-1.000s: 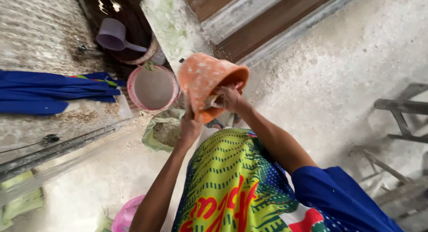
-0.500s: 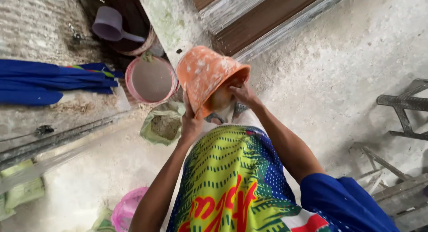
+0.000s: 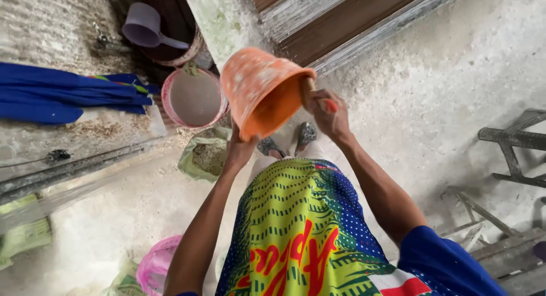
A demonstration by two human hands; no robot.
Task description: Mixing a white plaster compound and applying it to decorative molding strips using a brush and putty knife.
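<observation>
A dusty concrete floor (image 3: 432, 102) lies below us, a pink tub (image 3: 193, 100) on it. We hold an orange bucket (image 3: 259, 88) tilted, mouth facing us and downward. Our left hand (image 3: 239, 148) grips its lower rim; our right hand (image 3: 330, 117), beside the upper rim, is clenched around a stick (image 3: 310, 90) reaching inside.

bucket in hands (image 3: 259, 88): orange, mottled with pale whitish specks
round tub left of the orange bucket (image 3: 193, 97): pink rim, grey-white contents
dipper above that tub (image 3: 145, 27): dull purple
cloth far left of the bucket (image 3: 62, 97): deep blue
skirt below the bucket (image 3: 296, 233): yellow-green with dark dashes, blue dotted panel, red lettering
sleeve, lower right (image 3: 443, 262): blue
sack under the bucket (image 3: 205, 156): pale green
floor (image 3: 443, 85): whitish grey
</observation>
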